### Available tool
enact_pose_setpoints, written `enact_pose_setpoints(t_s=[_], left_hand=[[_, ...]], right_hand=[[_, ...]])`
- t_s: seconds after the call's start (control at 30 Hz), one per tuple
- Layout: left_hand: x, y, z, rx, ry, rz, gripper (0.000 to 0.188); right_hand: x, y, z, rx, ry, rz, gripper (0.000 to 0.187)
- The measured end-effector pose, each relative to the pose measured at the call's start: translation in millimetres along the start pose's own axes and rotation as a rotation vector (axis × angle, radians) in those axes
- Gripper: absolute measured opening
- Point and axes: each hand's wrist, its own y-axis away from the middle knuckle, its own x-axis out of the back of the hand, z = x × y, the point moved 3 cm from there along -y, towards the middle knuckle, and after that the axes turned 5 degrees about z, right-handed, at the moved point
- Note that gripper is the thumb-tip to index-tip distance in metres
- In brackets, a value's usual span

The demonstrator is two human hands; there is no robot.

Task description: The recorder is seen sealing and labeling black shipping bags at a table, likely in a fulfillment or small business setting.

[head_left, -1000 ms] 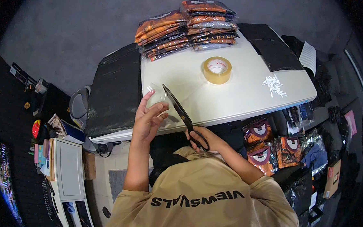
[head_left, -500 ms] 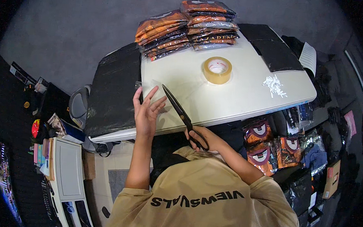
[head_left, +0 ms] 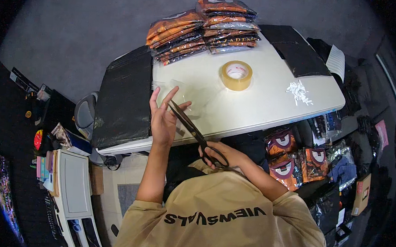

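My right hand (head_left: pixel 215 155) is closed round the handles of a pair of black scissors (head_left: pixel 189 128). Their blades are together and point up and left, with the tip at the fingers of my left hand (head_left: pixel 164 121). My left hand is raised over the table's near edge, fingers spread. A clear, film-like piece (head_left: pixel 168 84) shows faintly behind its fingertips; whether they touch it I cannot tell. Further back on the white table (head_left: pixel 271 94) lies a roll of clear yellowish packing tape (head_left: pixel 236 75).
Two stacks of bagged orange and black garments (head_left: pixel 230 29) stand at the table's far edge. Black plastic mailers lie left (head_left: pixel 125 99) and far right (head_left: pixel 300 57). A heap of small white strips (head_left: pixel 299 93) is at right. More bagged garments (head_left: pixel 285 166) sit below right.
My left hand has turned slightly and shifted right, its fingers changing their spread. The scissors have moved a little left and down, bringing their tip against or before the left fingers.
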Motion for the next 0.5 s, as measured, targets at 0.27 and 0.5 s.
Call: enact_pose_setpoints(t_s=[0.27,0.5], left_hand=[[4,-3,29,-0.080,-0.027,-0.003,0.073],[5,4,45,-0.131,-0.088,-0.024,0.077]], right_hand=[[17,33,25,0.018,-0.158,-0.061,0.048],[18,18,36,-0.088,-0.211,-0.021,0.050]])
